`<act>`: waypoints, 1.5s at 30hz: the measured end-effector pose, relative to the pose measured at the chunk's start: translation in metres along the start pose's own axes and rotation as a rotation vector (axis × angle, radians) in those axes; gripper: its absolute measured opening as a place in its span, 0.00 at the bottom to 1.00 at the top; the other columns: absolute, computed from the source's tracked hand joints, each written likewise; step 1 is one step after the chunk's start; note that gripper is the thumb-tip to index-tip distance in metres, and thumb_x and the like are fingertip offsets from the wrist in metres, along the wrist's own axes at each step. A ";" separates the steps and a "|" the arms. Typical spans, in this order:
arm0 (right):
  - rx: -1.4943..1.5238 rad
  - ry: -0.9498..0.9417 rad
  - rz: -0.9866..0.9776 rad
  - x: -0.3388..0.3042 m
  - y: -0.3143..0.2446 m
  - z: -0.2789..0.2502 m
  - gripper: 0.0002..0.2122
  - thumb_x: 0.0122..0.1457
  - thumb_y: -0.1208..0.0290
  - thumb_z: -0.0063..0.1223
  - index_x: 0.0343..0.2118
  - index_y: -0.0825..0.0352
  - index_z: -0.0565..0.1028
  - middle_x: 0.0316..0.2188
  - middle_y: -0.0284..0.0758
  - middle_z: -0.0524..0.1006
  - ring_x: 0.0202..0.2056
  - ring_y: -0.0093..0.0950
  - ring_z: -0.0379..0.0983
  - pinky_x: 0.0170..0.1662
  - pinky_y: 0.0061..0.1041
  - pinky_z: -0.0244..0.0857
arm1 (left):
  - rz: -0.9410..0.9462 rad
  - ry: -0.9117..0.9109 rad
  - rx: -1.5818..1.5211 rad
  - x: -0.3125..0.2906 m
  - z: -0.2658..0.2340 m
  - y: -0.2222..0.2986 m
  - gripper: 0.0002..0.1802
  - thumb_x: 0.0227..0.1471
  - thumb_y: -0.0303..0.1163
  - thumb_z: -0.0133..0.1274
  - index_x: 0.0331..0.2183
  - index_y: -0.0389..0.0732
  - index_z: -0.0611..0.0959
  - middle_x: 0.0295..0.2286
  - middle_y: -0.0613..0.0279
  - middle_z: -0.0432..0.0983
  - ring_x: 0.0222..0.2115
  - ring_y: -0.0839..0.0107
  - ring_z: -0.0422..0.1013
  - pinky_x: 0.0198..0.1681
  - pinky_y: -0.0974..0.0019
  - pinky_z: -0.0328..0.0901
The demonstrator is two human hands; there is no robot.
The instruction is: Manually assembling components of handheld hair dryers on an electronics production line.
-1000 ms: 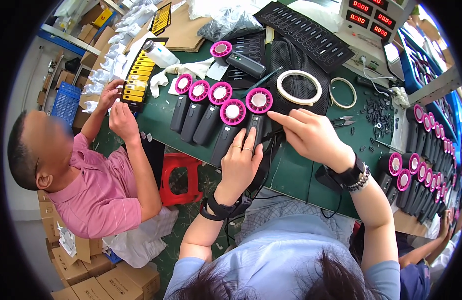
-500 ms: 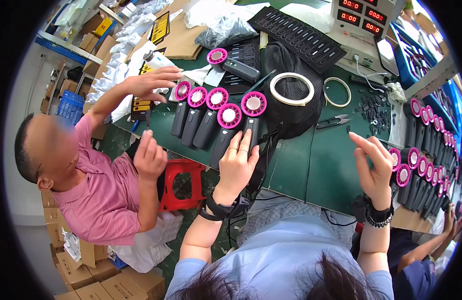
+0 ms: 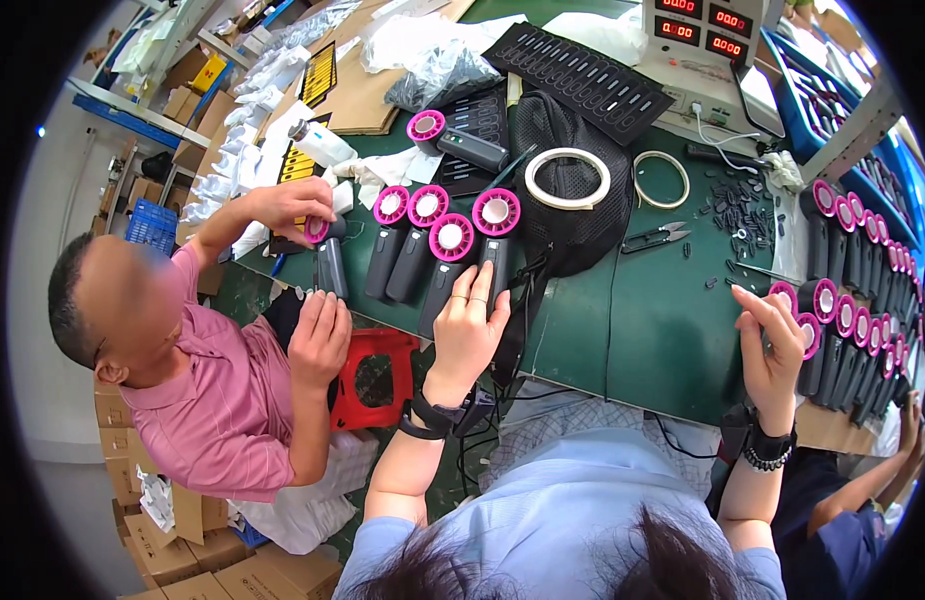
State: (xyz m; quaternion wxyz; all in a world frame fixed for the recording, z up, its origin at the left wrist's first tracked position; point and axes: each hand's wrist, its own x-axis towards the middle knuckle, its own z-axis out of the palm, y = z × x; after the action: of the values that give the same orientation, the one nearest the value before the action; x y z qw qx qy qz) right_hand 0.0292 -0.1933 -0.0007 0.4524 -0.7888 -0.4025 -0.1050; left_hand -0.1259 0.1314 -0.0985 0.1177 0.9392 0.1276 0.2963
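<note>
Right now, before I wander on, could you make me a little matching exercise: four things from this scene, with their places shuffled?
Things:
1. Left hand
2. Right hand
3. Large cream ring
4. Stool

Places:
A. On the black mesh bag
B. Down beside the green table
C. On a dark fan handle
D. Near the rows of fans at the right

Pairs: 1-C, 2-D, 3-A, 4-B

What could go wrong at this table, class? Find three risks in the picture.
The left hand rests on a fan close beside a neighbouring fan; a nudge might knock them together. The right hand is close to the crowded fans, so a careless move could bump them. The small black parts lie loose and might get scattered.
</note>
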 end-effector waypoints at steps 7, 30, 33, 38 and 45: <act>-0.027 0.022 0.049 -0.015 0.007 -0.005 0.14 0.57 0.87 0.50 0.45 0.70 0.79 0.22 0.30 0.68 0.23 0.20 0.61 0.27 0.18 0.53 | 0.029 0.002 0.029 0.000 0.001 0.000 0.25 0.52 0.34 0.60 0.51 0.37 0.78 0.43 0.46 0.76 0.33 0.51 0.78 0.34 0.58 0.75; 0.001 -0.032 0.156 -0.031 0.011 -0.009 0.13 0.60 0.84 0.48 0.47 0.72 0.78 0.26 0.31 0.70 0.28 0.20 0.66 0.31 0.17 0.57 | -0.031 -0.042 0.031 0.008 -0.005 0.008 0.28 0.52 0.34 0.59 0.55 0.38 0.75 0.42 0.47 0.74 0.32 0.51 0.78 0.32 0.56 0.75; 0.006 -0.025 0.151 -0.031 0.011 -0.008 0.13 0.60 0.84 0.48 0.46 0.72 0.78 0.26 0.31 0.70 0.28 0.20 0.66 0.31 0.17 0.57 | -0.067 -0.115 0.034 0.013 -0.009 0.010 0.29 0.52 0.34 0.58 0.56 0.40 0.73 0.42 0.48 0.73 0.31 0.51 0.77 0.32 0.55 0.74; 0.002 -0.031 0.165 -0.034 0.012 -0.010 0.13 0.60 0.85 0.48 0.46 0.72 0.78 0.26 0.32 0.70 0.28 0.20 0.66 0.31 0.17 0.57 | -0.074 -0.211 0.073 0.016 -0.011 0.008 0.32 0.53 0.35 0.56 0.59 0.43 0.71 0.41 0.48 0.72 0.31 0.50 0.77 0.32 0.53 0.74; -0.029 -0.011 0.161 -0.042 0.015 -0.022 0.12 0.60 0.85 0.48 0.46 0.72 0.78 0.26 0.32 0.71 0.28 0.20 0.66 0.30 0.17 0.57 | -0.092 -0.172 0.043 0.014 -0.012 0.013 0.33 0.52 0.36 0.58 0.58 0.40 0.69 0.43 0.47 0.72 0.34 0.48 0.76 0.35 0.52 0.73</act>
State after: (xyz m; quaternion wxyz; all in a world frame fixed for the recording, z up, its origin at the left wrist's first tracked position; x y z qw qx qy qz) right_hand 0.0167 -0.2382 -0.0198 0.4460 -0.8255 -0.3387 -0.0699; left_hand -0.1191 0.1251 -0.0777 0.1214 0.9566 0.1666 0.2062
